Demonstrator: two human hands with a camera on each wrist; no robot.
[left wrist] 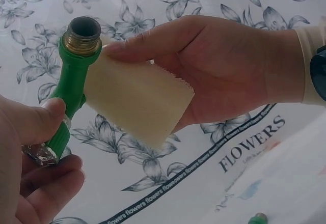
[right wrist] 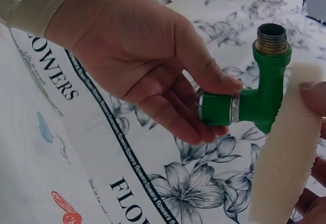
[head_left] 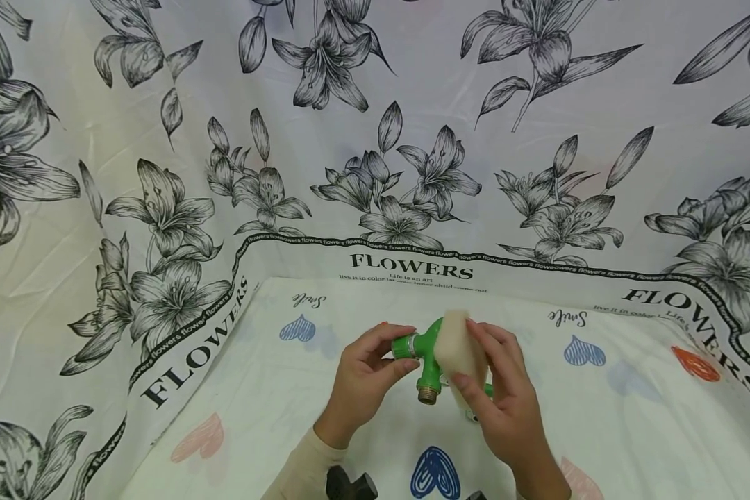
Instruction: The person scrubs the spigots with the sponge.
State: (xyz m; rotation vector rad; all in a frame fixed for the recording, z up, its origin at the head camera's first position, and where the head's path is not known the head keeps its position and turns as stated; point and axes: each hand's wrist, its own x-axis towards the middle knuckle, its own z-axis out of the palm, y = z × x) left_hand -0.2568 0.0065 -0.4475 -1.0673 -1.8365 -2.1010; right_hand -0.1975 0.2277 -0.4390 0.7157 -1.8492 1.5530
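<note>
A green tap (head_left: pixel 430 357) with a bare brass threaded end (left wrist: pixel 84 33) is held up above the table. My left hand (head_left: pixel 365 371) pinches its ribbed green end piece (right wrist: pixel 216 108) between thumb and fingers. On the other side my right hand (head_left: pixel 503 389) holds a cream sponge (head_left: pixel 459 351), thumb on one face and fingers on the other. The sponge (right wrist: pixel 290 147) lies against the tap's body and hides part of it in the head view. In the left wrist view, the right hand (left wrist: pixel 219 63) grips the sponge from the right.
Another small green piece (left wrist: pixel 259 219) lies on the cloth, mostly hidden behind the sponge and right hand in the head view. The white tablecloth (head_left: pixel 256 417) carries printed hearts. Behind it hangs a flower-printed curtain (head_left: pixel 412 90). Black objects (head_left: pixel 350 484) show at the bottom edge.
</note>
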